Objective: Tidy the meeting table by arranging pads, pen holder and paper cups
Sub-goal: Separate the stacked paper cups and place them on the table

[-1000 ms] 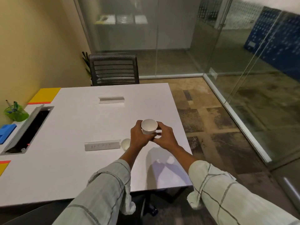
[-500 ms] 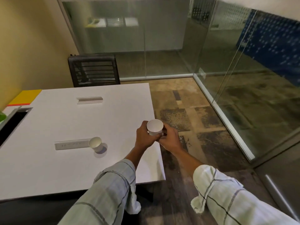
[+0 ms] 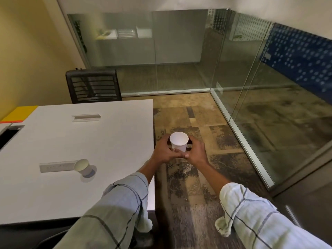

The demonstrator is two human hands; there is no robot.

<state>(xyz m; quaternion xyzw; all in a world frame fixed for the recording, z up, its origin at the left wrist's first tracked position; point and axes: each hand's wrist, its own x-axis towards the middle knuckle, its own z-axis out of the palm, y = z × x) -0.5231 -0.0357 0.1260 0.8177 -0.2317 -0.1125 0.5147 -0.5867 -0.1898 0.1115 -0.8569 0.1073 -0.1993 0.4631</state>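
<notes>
I hold a white paper cup [image 3: 179,141] upright in both hands, out past the right edge of the white table [image 3: 53,141], above the floor. My left hand [image 3: 162,150] wraps its left side and my right hand [image 3: 196,151] its right side, thumbs meeting in front. A second white paper cup [image 3: 82,166] stands on the table, tilted toward me, to the left of my arms. A yellow pad [image 3: 19,113] lies at the table's far left corner.
Two grey power strips sit on the table, one [image 3: 57,166] touching the second cup, one [image 3: 85,117] further back. A cable hatch [image 3: 9,134] opens at the left edge. A black chair [image 3: 93,86] stands behind the table. Glass walls [image 3: 251,87] enclose the carpeted floor on the right.
The view and both hands have swung right. The held cup went from above the table to beyond its right edge. The green pen holder and blue pad have left the view.
</notes>
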